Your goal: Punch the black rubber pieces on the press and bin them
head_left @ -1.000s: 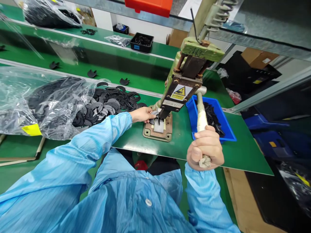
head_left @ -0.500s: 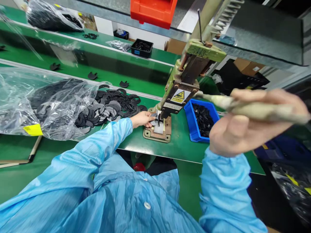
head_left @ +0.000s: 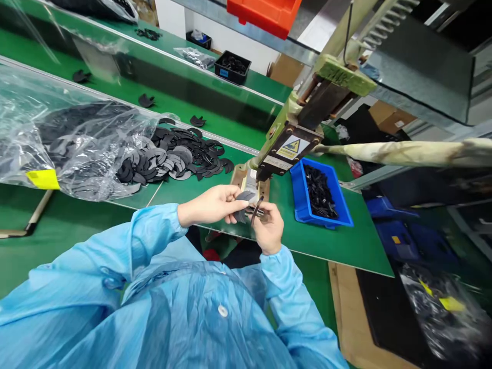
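Centrally, left hand (head_left: 209,206) pinching flat dark grey rubber piece (head_left: 243,200), right hand (head_left: 269,229) gripping thin black strip (head_left: 256,209), over green table (head_left: 326,241).

Press head (head_left: 286,148) and lever (head_left: 403,152) above hands

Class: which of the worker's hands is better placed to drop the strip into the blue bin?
Probably the right hand: it pinches the thin black strip and sits nearer the blue bin.
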`<state>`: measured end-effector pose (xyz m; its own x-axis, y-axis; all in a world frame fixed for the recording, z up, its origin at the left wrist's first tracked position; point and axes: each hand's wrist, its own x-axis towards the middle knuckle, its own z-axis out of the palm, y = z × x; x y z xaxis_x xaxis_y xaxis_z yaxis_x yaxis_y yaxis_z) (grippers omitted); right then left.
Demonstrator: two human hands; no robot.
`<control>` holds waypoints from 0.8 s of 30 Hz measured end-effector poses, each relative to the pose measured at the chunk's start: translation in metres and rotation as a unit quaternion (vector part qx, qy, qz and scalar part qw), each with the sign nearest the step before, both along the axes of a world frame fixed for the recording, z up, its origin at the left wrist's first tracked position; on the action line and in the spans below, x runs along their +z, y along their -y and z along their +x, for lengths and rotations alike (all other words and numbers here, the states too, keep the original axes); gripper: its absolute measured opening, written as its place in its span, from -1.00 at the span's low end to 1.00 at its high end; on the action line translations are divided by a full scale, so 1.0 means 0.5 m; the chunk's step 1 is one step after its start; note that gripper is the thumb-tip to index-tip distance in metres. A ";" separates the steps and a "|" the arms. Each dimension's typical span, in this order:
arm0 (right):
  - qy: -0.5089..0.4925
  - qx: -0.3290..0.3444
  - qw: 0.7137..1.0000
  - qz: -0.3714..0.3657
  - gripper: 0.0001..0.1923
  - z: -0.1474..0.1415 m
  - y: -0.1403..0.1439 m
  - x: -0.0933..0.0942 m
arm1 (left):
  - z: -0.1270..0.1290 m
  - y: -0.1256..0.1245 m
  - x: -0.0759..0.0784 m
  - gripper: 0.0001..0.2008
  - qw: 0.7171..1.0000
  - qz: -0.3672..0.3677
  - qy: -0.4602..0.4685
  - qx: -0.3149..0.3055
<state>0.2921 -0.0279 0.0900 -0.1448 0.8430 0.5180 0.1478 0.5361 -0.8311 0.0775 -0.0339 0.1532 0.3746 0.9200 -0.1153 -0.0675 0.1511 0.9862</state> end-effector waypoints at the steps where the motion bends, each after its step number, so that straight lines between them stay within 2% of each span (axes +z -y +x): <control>1: -0.007 -0.006 1.000 -0.005 -0.76 -0.007 0.006 -0.003 | 0.006 0.006 0.003 -0.54 1.000 0.002 -0.004 -0.003; 9: -0.009 -0.022 1.000 -0.021 -0.82 -0.012 0.031 -0.002 | 0.023 0.032 0.024 -0.55 1.000 0.004 -0.025 -0.019; 16: 0.075 -0.017 0.997 0.008 -0.86 0.006 0.032 0.001 | 0.014 0.001 0.026 -0.51 0.996 -0.024 -0.037 -0.074; 21: 0.156 -0.006 0.986 0.054 -0.82 0.029 0.022 0.029 | -0.004 -0.011 0.002 -0.55 0.995 -0.005 -0.088 -0.054; 22: 0.165 -0.003 0.984 0.064 -0.82 0.032 0.021 0.033 | -0.006 -0.009 -0.002 -0.57 0.994 0.018 -0.104 -0.037; 24: 0.177 0.000 0.981 0.081 -0.83 0.036 0.021 0.035 | -0.008 0.001 -0.003 -0.63 0.981 0.109 -0.157 0.040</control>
